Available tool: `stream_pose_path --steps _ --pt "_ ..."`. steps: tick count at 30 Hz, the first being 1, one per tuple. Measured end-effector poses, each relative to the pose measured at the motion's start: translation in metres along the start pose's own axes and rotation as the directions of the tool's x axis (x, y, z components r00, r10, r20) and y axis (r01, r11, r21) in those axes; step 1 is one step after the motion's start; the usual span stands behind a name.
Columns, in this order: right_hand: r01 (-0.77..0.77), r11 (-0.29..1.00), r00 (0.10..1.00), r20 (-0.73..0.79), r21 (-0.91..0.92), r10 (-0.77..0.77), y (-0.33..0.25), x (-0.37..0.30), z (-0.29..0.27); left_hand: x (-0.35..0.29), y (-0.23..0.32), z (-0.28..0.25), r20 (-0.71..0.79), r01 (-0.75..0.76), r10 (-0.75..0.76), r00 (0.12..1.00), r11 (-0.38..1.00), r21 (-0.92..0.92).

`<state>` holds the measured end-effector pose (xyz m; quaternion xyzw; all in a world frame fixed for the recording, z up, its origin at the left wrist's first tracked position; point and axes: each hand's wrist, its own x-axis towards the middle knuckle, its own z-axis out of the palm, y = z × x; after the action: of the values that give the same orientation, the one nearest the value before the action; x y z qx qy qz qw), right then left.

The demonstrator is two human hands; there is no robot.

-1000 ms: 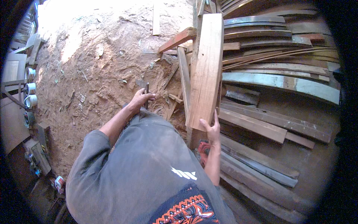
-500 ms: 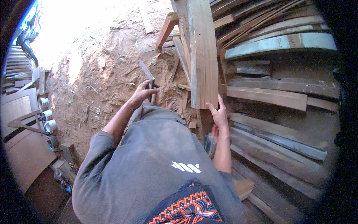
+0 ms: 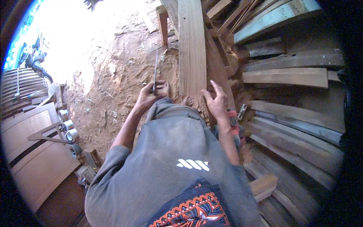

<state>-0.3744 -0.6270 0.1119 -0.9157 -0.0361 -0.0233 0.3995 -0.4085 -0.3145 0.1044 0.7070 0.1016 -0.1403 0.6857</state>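
Observation:
In my left hand point(image 3: 149, 97) is a try square point(image 3: 156, 70), its thin metal blade pointing away from me and seen nearly edge-on. My fingers are wrapped round its handle, which they mostly hide. A long light-brown wooden plank point(image 3: 192, 49) stretches away ahead of me, its near end in front of my body. Beside that end, on the right, my right hand point(image 3: 216, 103) is open with thumb and fingers apart, holding nothing. Whether the thumb touches the plank's edge I cannot tell.
A red and dark power tool point(image 3: 233, 125) sits by my right forearm. Many boards point(image 3: 287, 76) lie stacked on the right, one pale blue point(image 3: 276, 19). A reddish wooden leg point(image 3: 162, 28) stands left of the plank. White cans point(image 3: 71, 134) and panels point(image 3: 45, 159) are at left.
My right hand has come off the plank's near end and its fingers have spread. The try square has turned, its blade now edge-on. The view has shifted, with the plank farther left.

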Motion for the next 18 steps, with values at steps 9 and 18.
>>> stream_pose_path --steps 9,18 --pt "-0.252 0.630 0.953 0.077 0.735 0.292 -0.007 0.035 -0.024 -0.022 0.060 -0.033 0.531 -0.574 0.219 0.819 0.301 0.761" --pt "-0.327 0.725 0.936 0.100 0.606 0.338 0.016 0.021 -0.012 0.028 0.054 -0.060 0.731 -0.721 0.043 0.681 0.219 0.658"
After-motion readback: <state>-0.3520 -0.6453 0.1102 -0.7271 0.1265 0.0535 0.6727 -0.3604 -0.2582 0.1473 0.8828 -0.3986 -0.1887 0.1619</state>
